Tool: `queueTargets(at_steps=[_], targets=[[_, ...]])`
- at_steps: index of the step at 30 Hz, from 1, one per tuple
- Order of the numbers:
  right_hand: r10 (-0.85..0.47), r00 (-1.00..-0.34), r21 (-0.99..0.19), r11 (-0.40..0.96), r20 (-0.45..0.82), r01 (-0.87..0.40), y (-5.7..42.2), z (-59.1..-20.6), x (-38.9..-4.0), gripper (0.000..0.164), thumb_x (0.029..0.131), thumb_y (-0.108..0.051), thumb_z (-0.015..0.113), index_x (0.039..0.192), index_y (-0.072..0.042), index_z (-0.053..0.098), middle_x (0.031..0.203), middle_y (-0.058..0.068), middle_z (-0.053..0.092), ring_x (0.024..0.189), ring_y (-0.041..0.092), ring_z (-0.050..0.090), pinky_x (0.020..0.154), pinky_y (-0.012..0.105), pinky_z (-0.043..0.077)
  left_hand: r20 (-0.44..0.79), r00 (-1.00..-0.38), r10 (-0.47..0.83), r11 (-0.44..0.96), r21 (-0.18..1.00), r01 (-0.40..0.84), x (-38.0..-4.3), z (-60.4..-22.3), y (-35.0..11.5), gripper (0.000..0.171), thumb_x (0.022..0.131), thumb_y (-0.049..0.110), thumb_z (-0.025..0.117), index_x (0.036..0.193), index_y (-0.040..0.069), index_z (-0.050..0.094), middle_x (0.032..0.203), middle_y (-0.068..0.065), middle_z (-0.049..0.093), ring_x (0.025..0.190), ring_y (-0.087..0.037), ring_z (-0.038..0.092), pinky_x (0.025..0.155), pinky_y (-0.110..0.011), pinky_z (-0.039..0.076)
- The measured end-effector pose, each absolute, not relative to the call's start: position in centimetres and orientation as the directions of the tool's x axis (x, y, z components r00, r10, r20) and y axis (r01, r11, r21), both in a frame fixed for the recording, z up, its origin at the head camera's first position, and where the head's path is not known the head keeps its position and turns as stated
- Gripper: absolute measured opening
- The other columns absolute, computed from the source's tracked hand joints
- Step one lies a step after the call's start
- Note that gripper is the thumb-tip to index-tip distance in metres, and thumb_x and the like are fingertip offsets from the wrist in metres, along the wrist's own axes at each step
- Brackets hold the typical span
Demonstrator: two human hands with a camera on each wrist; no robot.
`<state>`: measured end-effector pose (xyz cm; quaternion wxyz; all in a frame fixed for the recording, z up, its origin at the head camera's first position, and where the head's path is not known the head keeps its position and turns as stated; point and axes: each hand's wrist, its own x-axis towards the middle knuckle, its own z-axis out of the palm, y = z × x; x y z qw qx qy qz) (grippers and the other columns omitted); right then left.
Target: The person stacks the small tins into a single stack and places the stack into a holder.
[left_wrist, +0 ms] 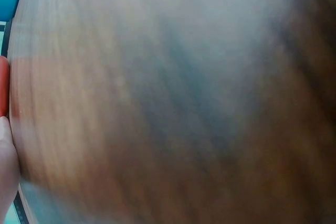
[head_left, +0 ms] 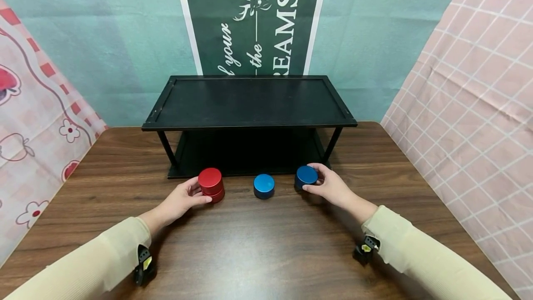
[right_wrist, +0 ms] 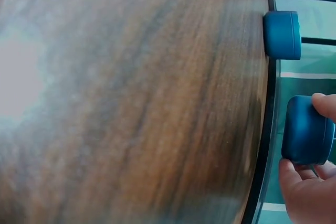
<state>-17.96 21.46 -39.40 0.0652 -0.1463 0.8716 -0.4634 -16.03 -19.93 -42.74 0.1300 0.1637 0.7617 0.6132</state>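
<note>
L hand (head_left: 181, 200) gripping red stack (head_left: 210, 180) @9 o'c, R hand (head_left: 332, 190) gripping blue cyl (head_left: 306, 176) @3 o'c; prob placing step, next likely needs lvl set-down.

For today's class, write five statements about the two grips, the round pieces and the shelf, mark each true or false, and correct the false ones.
1. The left grip holds the red cylinder. True.
2. The right grip holds a green cylinder. False: it holds a blue cylinder.
3. The middle blue cylinder is touched by neither grip. True.
4. The middle blue cylinder stands on top of the black shelf. False: it stands on the table, in front of the shelf.
5. The table is plain white. False: it is brown, with a wood grain.
</note>
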Motion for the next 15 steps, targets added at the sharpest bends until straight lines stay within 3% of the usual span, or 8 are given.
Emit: queueTargets(at_steps=[5,11,15], targets=[[-0.308,-0.951,-0.828,0.526,0.025,-0.192,21.34,-39.18,-18.07,0.058,0.084,-0.011,0.07,0.131,0.005,0.041,0.126,0.024,0.049,0.112,0.034,0.053,0.093,0.044,0.045,0.006,-0.914,0.406,0.194,0.977,0.092,-16.04,-42.79,-19.93,0.063,0.085,0.006,0.067,0.137,-0.007,0.035,0.134,-0.026,0.044,0.123,-0.032,0.044,0.096,-0.024,0.041],[-0.287,-0.957,-0.822,0.534,0.044,-0.198,21.2,-38.62,-17.9,0.061,0.084,-0.014,0.07,0.133,0.005,0.04,0.127,0.024,0.049,0.113,0.033,0.053,0.093,0.043,0.045,0.005,-0.916,0.401,0.184,0.979,0.086,-16.05,-42.85,-19.87,0.064,0.084,0.005,0.068,0.137,-0.008,0.034,0.135,-0.028,0.043,0.12,-0.022,0.048,0.095,-0.022,0.041],[-0.278,-0.959,-0.821,0.532,0.06,-0.205,21.22,-38.4,-17.92,0.063,0.084,-0.014,0.07,0.135,0.005,0.038,0.127,0.025,0.048,0.113,0.034,0.053,0.092,0.044,0.045,0.001,-0.917,0.399,0.185,0.979,0.082,-16.01,-42.68,-19.81,0.064,0.084,0.006,0.068,0.137,-0.008,0.035,0.135,-0.028,0.043,0.12,-0.023,0.048,0.095,-0.021,0.041]])
